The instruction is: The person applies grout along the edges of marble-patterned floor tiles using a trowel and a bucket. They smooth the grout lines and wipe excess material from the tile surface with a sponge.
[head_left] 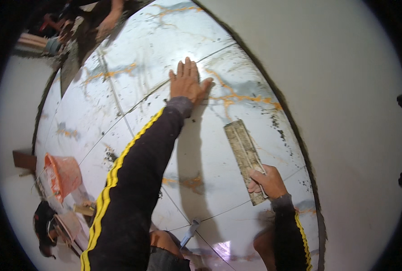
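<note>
My left hand [186, 82] lies flat with fingers outstretched on the white marble-look floor tiles [151, 43], near a joint between them; its arm, in a black sleeve with yellow stripes, casts a shadow. My right hand [266, 181] grips a long, flat, mortar-smeared trowel [239, 147] by its handle, at the right part of the tiles, below and right of my left hand. A small grey tool [190, 233] lies near my knees at the bottom.
A co-worker's hand [107, 25] is at the top left beside dark mortar and pipes [33, 41]. An orange bucket [67, 178] stands at the left, with several tools [65, 226] below it. A plain wall [354, 135] runs along the right side of the tiles.
</note>
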Available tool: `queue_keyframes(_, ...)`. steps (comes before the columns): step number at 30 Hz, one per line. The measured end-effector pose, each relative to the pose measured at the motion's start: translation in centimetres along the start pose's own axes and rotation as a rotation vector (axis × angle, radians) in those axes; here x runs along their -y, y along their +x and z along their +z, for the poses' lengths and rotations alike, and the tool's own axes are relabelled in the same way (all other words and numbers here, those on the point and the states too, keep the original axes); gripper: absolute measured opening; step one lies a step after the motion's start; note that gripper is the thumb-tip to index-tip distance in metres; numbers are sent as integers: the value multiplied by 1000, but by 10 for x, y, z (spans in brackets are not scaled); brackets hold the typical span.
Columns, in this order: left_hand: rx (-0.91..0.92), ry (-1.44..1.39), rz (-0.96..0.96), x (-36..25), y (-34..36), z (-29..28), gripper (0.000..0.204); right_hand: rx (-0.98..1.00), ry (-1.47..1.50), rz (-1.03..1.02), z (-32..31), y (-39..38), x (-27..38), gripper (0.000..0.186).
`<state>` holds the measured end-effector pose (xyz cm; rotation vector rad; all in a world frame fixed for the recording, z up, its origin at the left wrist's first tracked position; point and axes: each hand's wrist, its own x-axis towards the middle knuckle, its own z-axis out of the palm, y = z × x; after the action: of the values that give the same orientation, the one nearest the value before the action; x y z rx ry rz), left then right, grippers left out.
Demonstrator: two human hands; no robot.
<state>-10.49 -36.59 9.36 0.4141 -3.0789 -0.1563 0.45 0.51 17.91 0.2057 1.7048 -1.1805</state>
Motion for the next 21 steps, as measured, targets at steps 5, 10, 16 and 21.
queue_keyframes(5,-93,11,-54,-4,-18,5,87,4,35,28,2,1,1,41)
queue_keyframes(10,-286,-38,-2,-10,-14,-1,81,2,29,29,2,0,3,41)
queue_keyframes(16,-380,-64,-8,-20,1,-15,69,5,35,24,2,1,2,40)
queue_keyframes(21,-108,-202,-89,-8,-14,-15,70,4,27,30,2,1,0,40)
